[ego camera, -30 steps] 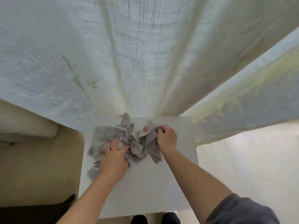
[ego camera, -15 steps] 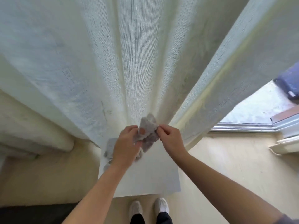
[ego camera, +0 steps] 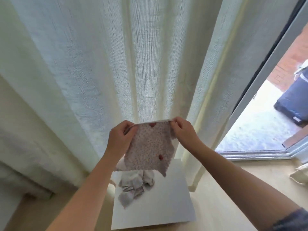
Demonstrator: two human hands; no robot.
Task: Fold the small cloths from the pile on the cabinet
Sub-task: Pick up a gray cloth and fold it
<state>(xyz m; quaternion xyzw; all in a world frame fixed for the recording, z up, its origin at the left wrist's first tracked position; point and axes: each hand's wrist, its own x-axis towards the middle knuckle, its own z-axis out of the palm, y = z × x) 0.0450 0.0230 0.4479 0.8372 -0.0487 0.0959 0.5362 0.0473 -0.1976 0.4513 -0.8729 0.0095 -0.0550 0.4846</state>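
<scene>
Cloth (ego camera: 148, 148) now lifted off pile (ego camera: 135, 185), spread between hands.

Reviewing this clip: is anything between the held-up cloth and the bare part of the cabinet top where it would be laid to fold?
Nothing visible blocks it. The left hand and right hand pinch the top corners of the pinkish spotted cloth in the air. The crumpled pile of small cloths sits toward the back-left of the white cabinet top; the near part is bare.

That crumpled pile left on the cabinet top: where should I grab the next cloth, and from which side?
Probably take the loose corner of the pile that points toward the person, at its near-left end. It lies flat and single-layered on the white cabinet top, apart from the bunched folds. Come from above on the near side, pinching it; both the left hand and right hand currently hold the spotted cloth.
</scene>
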